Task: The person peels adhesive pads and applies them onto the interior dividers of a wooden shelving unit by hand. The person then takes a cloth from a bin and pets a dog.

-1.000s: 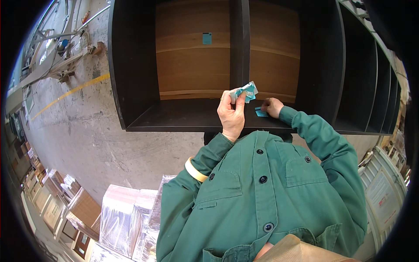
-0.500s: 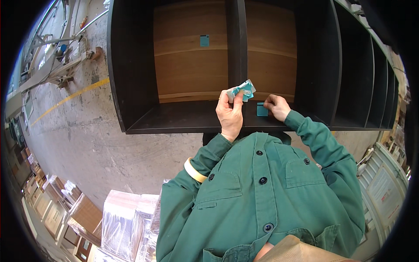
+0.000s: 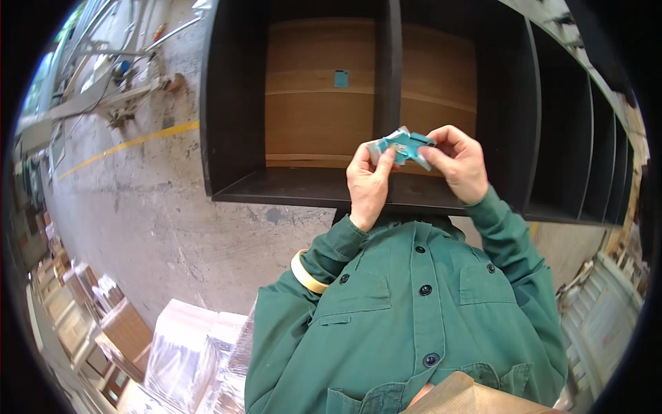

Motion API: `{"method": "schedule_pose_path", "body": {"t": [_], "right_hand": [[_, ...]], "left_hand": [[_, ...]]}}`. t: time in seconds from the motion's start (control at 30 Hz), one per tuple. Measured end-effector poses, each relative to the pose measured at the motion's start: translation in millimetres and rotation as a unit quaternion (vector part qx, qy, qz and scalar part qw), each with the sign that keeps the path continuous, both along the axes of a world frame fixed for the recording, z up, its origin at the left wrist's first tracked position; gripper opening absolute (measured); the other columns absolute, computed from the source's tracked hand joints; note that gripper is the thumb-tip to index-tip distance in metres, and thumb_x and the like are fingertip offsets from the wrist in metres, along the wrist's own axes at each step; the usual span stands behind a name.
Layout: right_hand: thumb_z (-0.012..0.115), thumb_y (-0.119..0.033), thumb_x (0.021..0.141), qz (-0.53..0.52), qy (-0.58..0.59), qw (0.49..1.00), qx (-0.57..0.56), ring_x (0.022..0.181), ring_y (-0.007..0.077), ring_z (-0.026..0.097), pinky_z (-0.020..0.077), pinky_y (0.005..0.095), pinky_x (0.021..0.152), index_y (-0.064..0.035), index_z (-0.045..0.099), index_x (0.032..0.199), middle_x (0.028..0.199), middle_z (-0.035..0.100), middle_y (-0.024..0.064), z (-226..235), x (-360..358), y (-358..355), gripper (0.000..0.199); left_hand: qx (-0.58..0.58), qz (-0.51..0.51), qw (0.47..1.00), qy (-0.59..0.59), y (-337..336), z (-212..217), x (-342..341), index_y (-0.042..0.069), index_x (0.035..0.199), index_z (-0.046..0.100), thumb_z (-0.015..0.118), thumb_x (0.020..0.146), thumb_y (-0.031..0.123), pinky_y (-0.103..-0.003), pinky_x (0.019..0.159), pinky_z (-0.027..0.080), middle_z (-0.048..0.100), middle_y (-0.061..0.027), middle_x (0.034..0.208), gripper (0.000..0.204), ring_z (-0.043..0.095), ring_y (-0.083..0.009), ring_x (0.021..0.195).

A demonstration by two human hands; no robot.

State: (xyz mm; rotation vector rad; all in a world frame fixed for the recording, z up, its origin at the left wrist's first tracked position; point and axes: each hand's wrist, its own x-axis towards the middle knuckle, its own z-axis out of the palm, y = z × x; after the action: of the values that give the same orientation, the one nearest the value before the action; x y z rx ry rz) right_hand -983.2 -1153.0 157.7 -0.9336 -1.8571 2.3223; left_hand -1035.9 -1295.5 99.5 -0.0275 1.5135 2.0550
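My left hand (image 3: 367, 190) pinches a small bunch of teal and white paper labels (image 3: 394, 148) between thumb and fingers, above the front edge of a black cabinet (image 3: 296, 192). Close against the bunch, my right hand (image 3: 465, 168) is closed on a teal label (image 3: 423, 141), its thumb and forefinger at the label's right end. Whether that label is apart from the bunch I cannot tell. Another teal label (image 3: 341, 79) lies flat on the wooden back panel (image 3: 310, 114) of the left compartment. My fingers partly cover the labels.
A black upright divider (image 3: 388, 90) parts two wood-backed compartments, with narrower black compartments (image 3: 558, 131) to the right. Plastic-wrapped boxes (image 3: 183, 341) stand at lower left on the concrete floor (image 3: 158, 228). A yellow line (image 3: 131, 143) crosses the floor.
My right hand has risen from the cabinet's lower board with a teal label and met the bunch in my left hand. The whole view has shifted slightly.
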Motion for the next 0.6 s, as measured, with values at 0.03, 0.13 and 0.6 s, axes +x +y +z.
{"method": "schedule_pose_path", "body": {"t": [0.03,0.13,0.6], "right_hand": [[0.065,-0.001,0.076,0.019,0.009,0.995,0.093,0.065,0.0056,0.053,0.0446,0.0203,0.058,0.0008,0.056,0.087,0.075,0.058,0.0013,-10,0,-6,0.013],[0.068,-0.002,0.072,0.045,0.036,0.98,0.19,0.063,0.0068,0.053,0.0449,0.0217,0.058,-0.0002,0.059,0.083,0.07,0.057,0.0029,-31,-1,-20,0.015],[0.059,-0.003,0.08,0.278,0.14,0.95,0.023,0.07,0.01,0.054,0.0443,0.0236,0.062,-0.0009,0.057,0.101,0.075,0.056,0.0041,5,-27,-113,0.021]], "left_hand": [[0.014,0.002,1.0,-0.003,1,2,3,0.002,0.094,0.055,0.056,0.088,0.011,-0.019,0.061,0.046,0.058,0.0018,0.081,0.011,0.053,-0.0038,0.069],[0.04,0.035,0.998,-0.029,-4,12,13,0.004,0.098,0.055,0.05,0.09,0.011,-0.019,0.065,0.045,0.058,0.0017,0.088,0.011,0.052,-0.003,0.075],[-0.023,0.246,0.969,-0.023,-146,50,50,0.001,0.102,0.056,0.05,0.091,0.011,-0.024,0.071,0.045,0.06,-0.004,0.094,0.016,0.056,-0.0102,0.082]]}}
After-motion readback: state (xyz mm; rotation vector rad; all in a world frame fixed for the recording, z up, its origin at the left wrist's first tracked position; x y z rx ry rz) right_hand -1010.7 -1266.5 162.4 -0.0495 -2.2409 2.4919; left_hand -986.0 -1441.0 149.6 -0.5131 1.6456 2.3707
